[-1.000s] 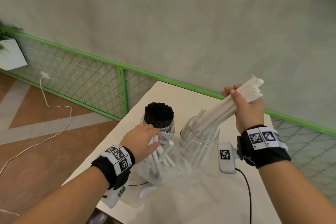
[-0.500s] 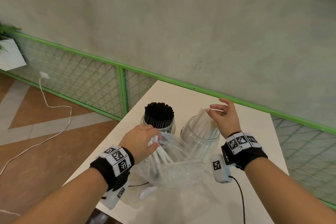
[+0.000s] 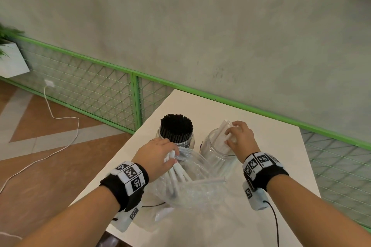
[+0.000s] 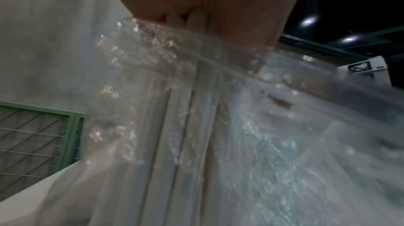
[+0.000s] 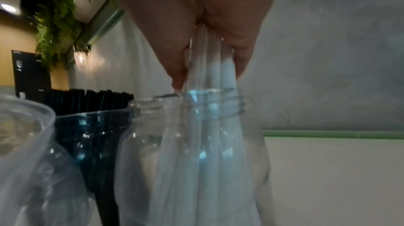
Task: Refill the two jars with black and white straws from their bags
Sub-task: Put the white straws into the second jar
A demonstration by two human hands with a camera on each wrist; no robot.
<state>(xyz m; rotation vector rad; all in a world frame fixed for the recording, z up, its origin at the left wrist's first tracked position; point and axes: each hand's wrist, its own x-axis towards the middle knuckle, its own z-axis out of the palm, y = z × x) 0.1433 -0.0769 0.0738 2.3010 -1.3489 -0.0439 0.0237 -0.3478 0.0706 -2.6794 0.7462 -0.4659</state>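
Two clear jars stand on the white table (image 3: 277, 166). The left jar (image 3: 176, 140) is packed with black straws (image 3: 176, 126). The right jar (image 3: 215, 149) holds white straws (image 3: 225, 128), and my right hand (image 3: 240, 136) grips their tops at the jar's mouth; in the right wrist view the white straws (image 5: 210, 67) run between my fingers (image 5: 174, 67) into the jar (image 5: 196, 126). My left hand (image 3: 158, 155) grips the rim of a clear plastic bag (image 3: 190, 186) together with white straws (image 3: 176, 172) inside it. One straw (image 3: 206, 181) lies across the bag.
A green wire fence (image 3: 112, 90) runs behind the table along a grey wall. A white cable (image 3: 60, 126) trails over the tiled floor on the left. A white planter (image 3: 10, 60) hangs at the far left. The table's left edge is close beside my left arm.
My right hand has lowered its bundle of white straws into the right jar and now grips their tops at the mouth. My left hand has stayed at the bag.
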